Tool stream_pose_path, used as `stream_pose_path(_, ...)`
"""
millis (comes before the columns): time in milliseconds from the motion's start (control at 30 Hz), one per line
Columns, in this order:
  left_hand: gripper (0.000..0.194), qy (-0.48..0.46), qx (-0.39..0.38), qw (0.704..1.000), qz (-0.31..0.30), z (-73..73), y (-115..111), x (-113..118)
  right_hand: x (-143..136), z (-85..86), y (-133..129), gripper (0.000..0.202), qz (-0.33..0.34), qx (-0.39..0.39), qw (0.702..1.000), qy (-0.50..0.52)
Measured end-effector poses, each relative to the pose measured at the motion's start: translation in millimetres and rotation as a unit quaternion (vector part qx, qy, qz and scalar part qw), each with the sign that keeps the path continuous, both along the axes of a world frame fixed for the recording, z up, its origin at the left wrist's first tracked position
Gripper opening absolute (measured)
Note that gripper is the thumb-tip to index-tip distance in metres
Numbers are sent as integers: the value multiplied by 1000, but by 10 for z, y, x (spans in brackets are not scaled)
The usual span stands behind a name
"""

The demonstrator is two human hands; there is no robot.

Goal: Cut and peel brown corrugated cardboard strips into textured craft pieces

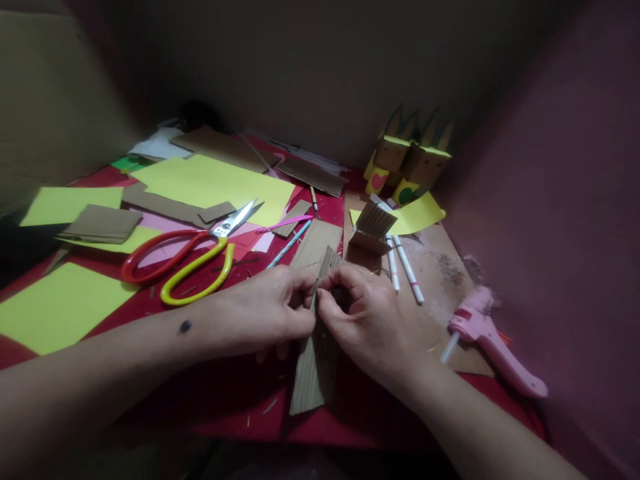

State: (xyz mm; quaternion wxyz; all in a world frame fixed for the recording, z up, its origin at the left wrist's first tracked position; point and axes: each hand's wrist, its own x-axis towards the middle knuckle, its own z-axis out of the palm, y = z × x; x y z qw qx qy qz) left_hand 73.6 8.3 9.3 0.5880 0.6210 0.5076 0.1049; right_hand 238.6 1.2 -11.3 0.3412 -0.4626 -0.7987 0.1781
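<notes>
Near the table's front, a strip of corrugated cardboard (315, 373) is held tilted between my hands. My left hand (280, 310) is closed on its left edge, fingers bent and thumb pointing right. From the right, my right hand (367, 307) pinches the same strip near its upper part, thumb and forefinger together. The fingertips of both hands nearly meet there. Behind them lies a flat cardboard piece (317, 243). A small folded cardboard piece (373, 230) stands just beyond my right hand.
Scissors (220, 233) with red and yellow handles lie left, on yellow paper (215, 180) and cardboard scraps. At right are a pink glue gun (485, 327), white pens (407, 270) and cardboard figures (410, 160). The table (225, 400) is red.
</notes>
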Motion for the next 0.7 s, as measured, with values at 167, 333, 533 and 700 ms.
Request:
stream_pose_path(167, 16, -6, -14, 1000, 14, 14, -9, 7, 3, 84, -4, 9, 5, -101, 994, 37)
stream_pose_path(333, 12, -35, -50, 998, 25, 1, 17, -5, 41, 108, 19, 9, -10, -194, 978, 82)
stream_pose_path(533, 9, -73, -78, 994, 21, 0, 42, -18, 86, 28, 73, 7, 0, -261, 951, 164)
stream_pose_path(700, 10, -80, -90, 992, 39, -9, 64, -24, 122, 21, 86, 7, -18, -250, 951, 181)
